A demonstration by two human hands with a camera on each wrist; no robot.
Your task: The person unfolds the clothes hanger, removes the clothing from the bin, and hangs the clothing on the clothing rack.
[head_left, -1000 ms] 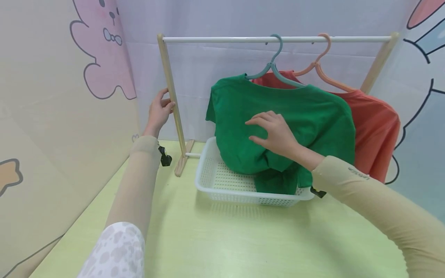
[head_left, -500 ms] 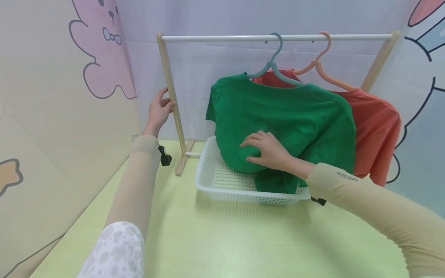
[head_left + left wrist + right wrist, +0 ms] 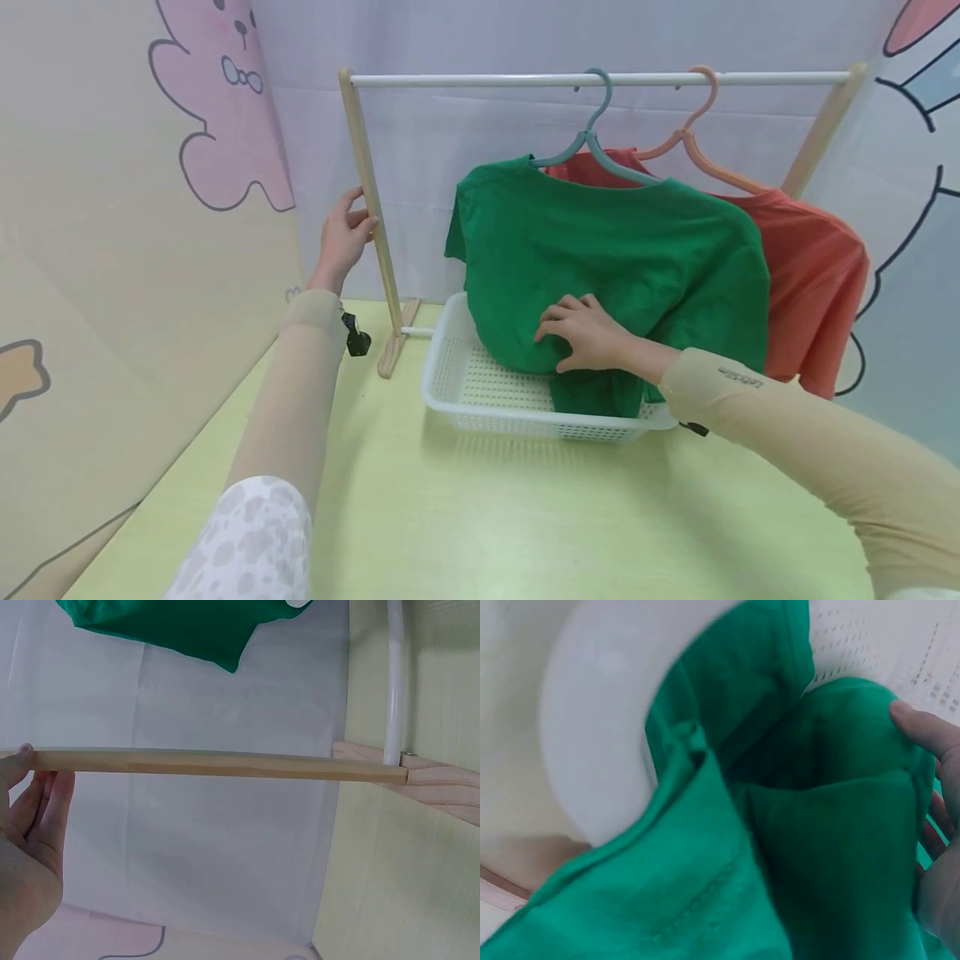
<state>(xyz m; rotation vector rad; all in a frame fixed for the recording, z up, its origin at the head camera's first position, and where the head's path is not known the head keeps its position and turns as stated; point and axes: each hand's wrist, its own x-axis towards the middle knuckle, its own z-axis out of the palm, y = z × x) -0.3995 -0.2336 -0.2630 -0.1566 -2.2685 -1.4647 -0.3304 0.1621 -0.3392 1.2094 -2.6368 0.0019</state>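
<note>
My left hand holds the upright wooden post at the left end of a clothes rack, with the thumb on one side and the fingers on the other. A green T-shirt hangs from a blue-green hanger on the rack's white rail. Its lower part droops into a white plastic basket. On the shirt's lower front, my right hand grips the cloth with curled fingers. The right wrist view shows the thumb against a fold of the green fabric.
Behind the green shirt, a red T-shirt hangs from an orange hanger. The rack's wooden foot stands on the light yellow-green table, left of the basket. Printed cloth walls enclose the table's left, back and right.
My right hand has moved down over the green T-shirt's front, and its fingers have curled in at the cloth. The left hand has stayed on the post.
</note>
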